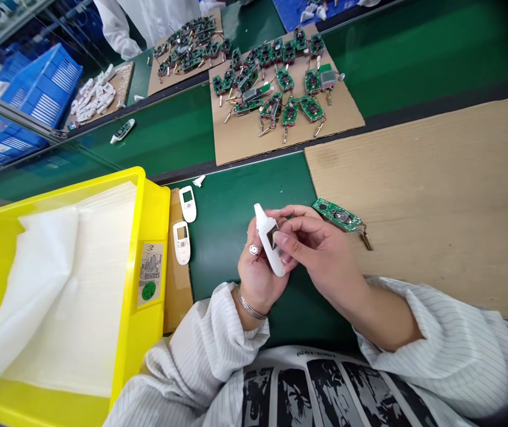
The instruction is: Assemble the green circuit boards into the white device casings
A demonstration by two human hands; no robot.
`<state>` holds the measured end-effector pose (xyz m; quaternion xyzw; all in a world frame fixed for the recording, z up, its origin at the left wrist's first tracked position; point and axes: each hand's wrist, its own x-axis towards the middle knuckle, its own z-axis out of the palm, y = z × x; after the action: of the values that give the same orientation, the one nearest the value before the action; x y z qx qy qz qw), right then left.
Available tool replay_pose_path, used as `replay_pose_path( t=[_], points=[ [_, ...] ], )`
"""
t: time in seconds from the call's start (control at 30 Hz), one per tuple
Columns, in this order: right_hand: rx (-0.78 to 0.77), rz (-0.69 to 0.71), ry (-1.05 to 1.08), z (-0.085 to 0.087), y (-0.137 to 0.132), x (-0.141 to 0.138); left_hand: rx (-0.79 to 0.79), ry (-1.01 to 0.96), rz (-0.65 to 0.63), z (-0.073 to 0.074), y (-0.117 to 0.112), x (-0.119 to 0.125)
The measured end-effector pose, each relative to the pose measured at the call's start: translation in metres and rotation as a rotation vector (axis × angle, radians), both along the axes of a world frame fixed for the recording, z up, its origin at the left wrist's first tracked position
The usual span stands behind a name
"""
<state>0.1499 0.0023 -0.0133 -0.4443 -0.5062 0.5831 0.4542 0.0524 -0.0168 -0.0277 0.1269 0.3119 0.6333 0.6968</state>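
A white ear thermometer housing [274,259] with a narrow tip and a dark window lies in my left hand [257,279], tip pointing away from me. My left fingers are curled behind it, partly hidden. From the right, my right hand [325,246] grips the same housing, its thumb at the edge of the window. A small round metal part [254,249] with a red wire rests against my left palm. Right of my hands, a green circuit board [338,214] with a brass-coloured probe [366,239] lies at the cardboard's edge.
At left stands a yellow bin [140,207] holding white sheets. Two white front covers [181,243] and a small white tip [199,181] lie beside it. Ahead, cardboard [347,110] carries several circuit boards. A blue basket [51,89] and another person's sleeve [118,29] are beyond.
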Motion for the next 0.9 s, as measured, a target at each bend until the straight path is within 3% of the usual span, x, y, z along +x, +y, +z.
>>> replay_pose_path(
  t=[0.3,0.43,0.6,0.73,0.9],
  points=[
    [-0.014,-0.008,0.004,0.000,-0.001,-0.001,-0.004,0.037,0.022,0.001,-0.002,0.004],
    [0.051,-0.043,-0.012,-0.004,-0.003,-0.002,0.002,0.026,0.033,0.002,-0.003,0.006],
    [0.018,-0.070,0.032,-0.006,-0.003,-0.001,-0.003,-0.095,-0.073,0.008,-0.004,0.004],
    [-0.076,0.014,0.165,-0.003,-0.003,-0.001,-0.117,-0.189,-0.153,0.012,-0.006,0.002],
    [-0.179,0.118,0.167,0.000,-0.002,0.000,-0.160,-0.229,-0.125,0.011,-0.005,0.002]
  ],
)
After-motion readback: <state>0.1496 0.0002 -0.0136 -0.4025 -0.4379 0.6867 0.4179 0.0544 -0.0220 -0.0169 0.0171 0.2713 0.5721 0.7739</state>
